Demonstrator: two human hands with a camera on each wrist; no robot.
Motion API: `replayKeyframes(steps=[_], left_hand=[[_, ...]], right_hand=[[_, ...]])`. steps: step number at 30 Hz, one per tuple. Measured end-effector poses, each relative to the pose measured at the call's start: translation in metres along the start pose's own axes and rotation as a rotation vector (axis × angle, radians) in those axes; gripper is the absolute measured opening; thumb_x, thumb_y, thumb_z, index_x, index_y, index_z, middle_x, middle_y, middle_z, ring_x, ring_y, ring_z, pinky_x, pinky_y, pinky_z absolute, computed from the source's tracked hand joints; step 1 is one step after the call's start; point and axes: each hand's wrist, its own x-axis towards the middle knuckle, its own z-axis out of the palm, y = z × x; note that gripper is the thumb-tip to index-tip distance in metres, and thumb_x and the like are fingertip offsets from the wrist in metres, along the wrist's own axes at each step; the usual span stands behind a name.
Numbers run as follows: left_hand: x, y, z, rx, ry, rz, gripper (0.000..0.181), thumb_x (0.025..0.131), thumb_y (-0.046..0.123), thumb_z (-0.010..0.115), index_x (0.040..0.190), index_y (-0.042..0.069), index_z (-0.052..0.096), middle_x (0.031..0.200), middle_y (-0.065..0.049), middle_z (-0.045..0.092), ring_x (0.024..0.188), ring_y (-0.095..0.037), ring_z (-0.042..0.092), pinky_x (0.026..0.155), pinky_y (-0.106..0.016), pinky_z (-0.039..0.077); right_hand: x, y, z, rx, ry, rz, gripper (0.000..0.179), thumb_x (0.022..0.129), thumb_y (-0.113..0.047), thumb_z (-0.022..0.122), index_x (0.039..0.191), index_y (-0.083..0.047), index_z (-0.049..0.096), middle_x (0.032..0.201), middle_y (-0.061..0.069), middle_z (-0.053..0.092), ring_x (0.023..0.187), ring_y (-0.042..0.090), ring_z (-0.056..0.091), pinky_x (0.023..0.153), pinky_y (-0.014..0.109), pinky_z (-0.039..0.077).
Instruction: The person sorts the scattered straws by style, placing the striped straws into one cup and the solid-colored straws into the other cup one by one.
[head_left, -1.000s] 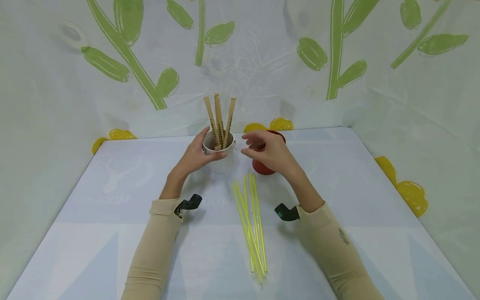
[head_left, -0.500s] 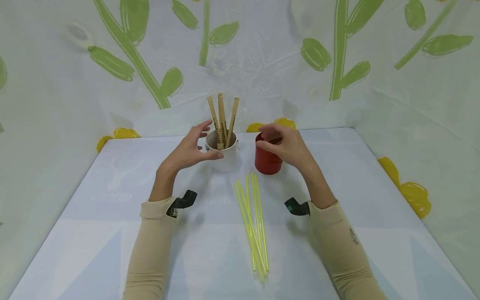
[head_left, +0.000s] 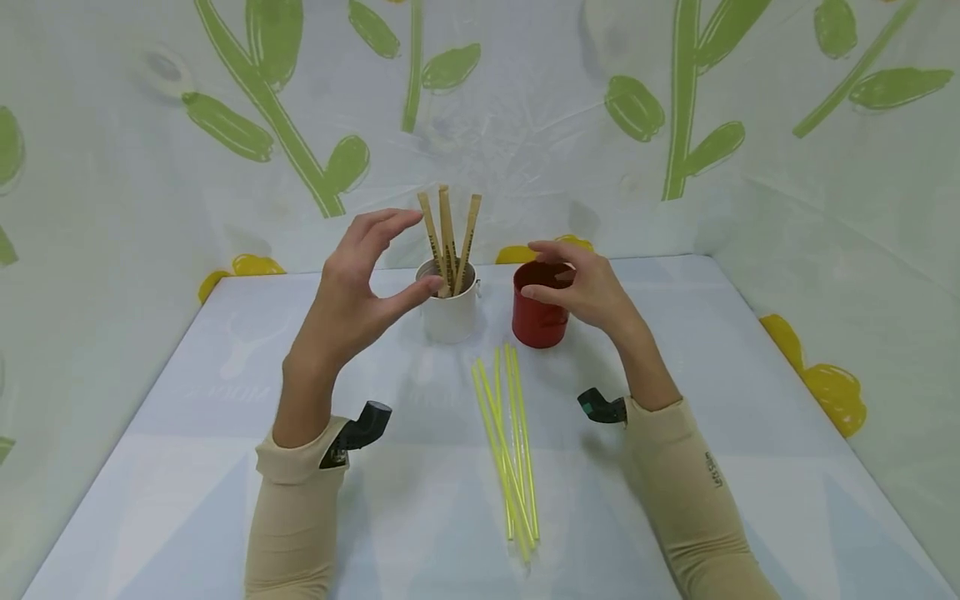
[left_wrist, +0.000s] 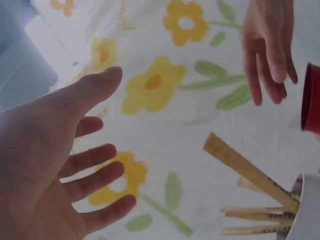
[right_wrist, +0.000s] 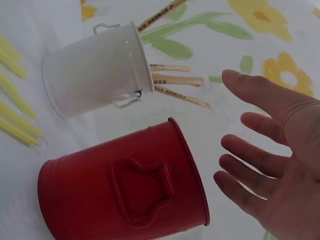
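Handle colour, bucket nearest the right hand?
The handle is red, like the bucket itself; right wrist view shows it best.

We count one left hand [head_left: 356,287] and one right hand [head_left: 591,287], two in all. We find one white pail [head_left: 450,321] and one red pail [head_left: 538,327], so two pails. We see at least four tan sticks [head_left: 467,237], their overlap hiding the exact number, and apparently five yellow sticks [head_left: 526,442]. We also count two wrist cameras [head_left: 365,425], two sleeves [head_left: 296,517] and one worktop [head_left: 187,500].
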Motion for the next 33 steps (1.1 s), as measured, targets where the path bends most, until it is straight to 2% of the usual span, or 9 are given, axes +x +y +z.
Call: replayKeyframes(steps=[3,7,13,17,22,25,28,33], left_hand=[[0.0,0.016,-0.002,-0.003,0.054,0.095,0.058,0.08,0.02,0.082,0.132,0.009,0.059,0.132,-0.008,0.058,0.126,-0.019,0.053,0.104,-0.034,0.043],[-0.002,0.035,-0.004,-0.01,0.103,0.183,0.046,0.085,0.025,0.078,0.124,0.005,0.064,0.125,-0.011,0.062,0.12,-0.019,0.058,0.099,-0.027,0.046],[-0.008,0.071,-0.008,-0.112,0.257,0.301,0.037,0.089,0.031,0.073,0.108,-0.001,0.07,0.103,-0.012,0.07,0.097,-0.022,0.068,0.09,-0.023,0.051],[-0.011,0.087,-0.01,-0.17,0.29,0.365,0.036,0.089,0.03,0.074,0.101,-0.004,0.071,0.096,-0.013,0.072,0.089,-0.021,0.07,0.086,-0.024,0.054],[-0.017,0.096,-0.01,-0.275,0.271,0.421,0.04,0.086,0.023,0.077,0.105,-0.01,0.066,0.096,-0.015,0.073,0.089,-0.022,0.07,0.085,-0.026,0.055],[-0.017,0.098,-0.007,-0.346,0.234,0.439,0.043,0.085,0.018,0.077,0.11,-0.013,0.062,0.096,-0.017,0.072,0.089,-0.022,0.07,0.082,-0.029,0.056],[-0.016,0.097,0.0,-0.357,0.164,0.414,0.045,0.086,0.019,0.076,0.114,-0.012,0.059,0.099,-0.017,0.071,0.091,-0.021,0.07,0.079,-0.031,0.057],[-0.02,0.091,0.014,-0.333,-0.001,0.322,0.046,0.088,0.022,0.074,0.121,-0.004,0.056,0.106,-0.013,0.068,0.096,-0.018,0.067,0.078,-0.029,0.057]], right_hand=[[0.001,0.003,0.0,-0.032,-0.011,-0.005,0.062,0.082,-0.028,0.08,0.138,-0.021,0.055,0.131,0.009,0.059,0.115,0.026,0.058,0.094,0.045,0.054],[0.0,0.007,0.0,-0.087,-0.008,-0.005,0.066,0.08,-0.031,0.082,0.139,-0.02,0.053,0.135,0.005,0.056,0.119,0.027,0.054,0.091,0.047,0.054],[0.003,0.014,0.001,-0.126,-0.024,0.032,0.073,0.078,-0.038,0.083,0.142,-0.024,0.05,0.139,0.002,0.051,0.125,0.024,0.046,0.093,0.047,0.054],[0.006,0.02,0.002,-0.094,-0.059,0.059,0.08,0.076,-0.038,0.084,0.145,-0.024,0.046,0.144,0.003,0.046,0.126,0.023,0.044,0.097,0.048,0.051],[0.008,0.031,0.006,-0.046,-0.111,0.102,0.089,0.075,-0.039,0.085,0.149,-0.019,0.039,0.146,0.005,0.043,0.127,0.024,0.043,0.099,0.049,0.049],[0.01,0.038,0.009,-0.034,-0.114,0.117,0.092,0.074,-0.039,0.085,0.15,-0.018,0.037,0.146,0.005,0.043,0.127,0.024,0.043,0.1,0.05,0.048],[0.011,0.044,0.011,-0.02,-0.109,0.122,0.094,0.073,-0.04,0.086,0.15,-0.019,0.036,0.145,0.005,0.043,0.127,0.024,0.042,0.102,0.05,0.047],[0.012,0.054,0.015,0.008,-0.11,0.132,0.097,0.071,-0.041,0.087,0.151,-0.019,0.035,0.144,0.005,0.043,0.127,0.024,0.043,0.103,0.05,0.046]])
